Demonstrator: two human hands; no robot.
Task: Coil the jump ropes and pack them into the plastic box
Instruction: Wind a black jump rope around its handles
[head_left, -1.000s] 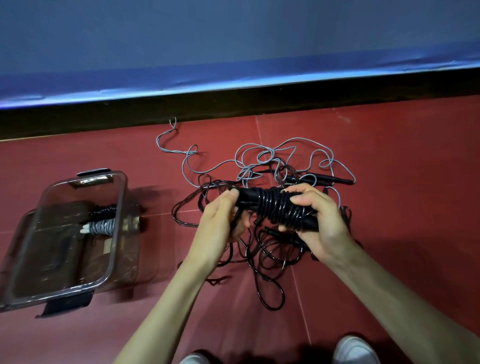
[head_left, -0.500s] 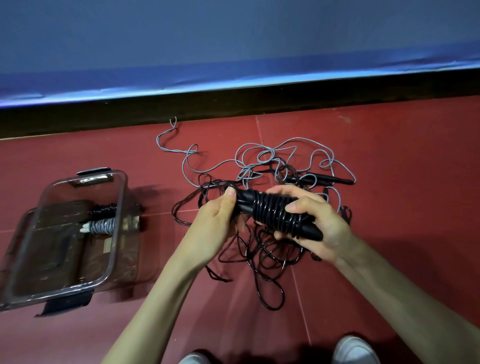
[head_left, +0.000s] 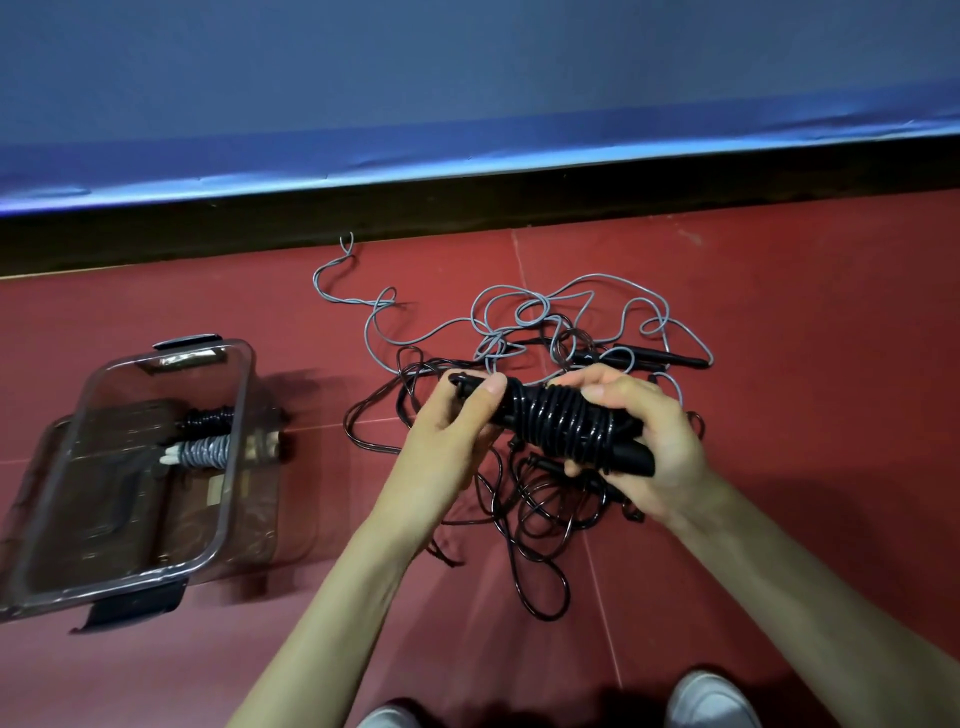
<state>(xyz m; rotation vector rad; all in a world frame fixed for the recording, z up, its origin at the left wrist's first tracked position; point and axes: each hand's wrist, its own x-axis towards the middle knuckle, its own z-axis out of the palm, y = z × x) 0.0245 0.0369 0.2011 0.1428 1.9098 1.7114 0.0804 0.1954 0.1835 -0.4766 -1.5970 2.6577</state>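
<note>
The glossy black jump rope wound tightly round its two black handles (head_left: 563, 423) is held above the floor, in the middle of the view, between both hands. The left hand (head_left: 447, 436) pinches the near-left end of the bundle, thumb on top; the right hand (head_left: 644, 441) is curled round the right end, fingers over the turns and the blunt handle tips poking out below the palm.

The step in hand looks like finishing the wrap. To do it well, the right hand's grip should stay firm on the last turns so they do not spring loose, while the left feeds or tucks the free end under a neighbouring turn. Whether a tail still trails into the pile below cannot be told; if so, it should be drawn out gently, not yanked.

Below the hands lies a tangle of loose black rope (head_left: 540, 525) on the red floor (head_left: 779, 322), and beyond it a loose grey rope (head_left: 524, 312) with a black handle (head_left: 660, 357).

Well to the left stands the clear, brown-tinted plastic box (head_left: 218, 525), lidless, with a coiled black rope (head_left: 210, 417) and a coiled grey rope (head_left: 205, 451) already inside.
</note>
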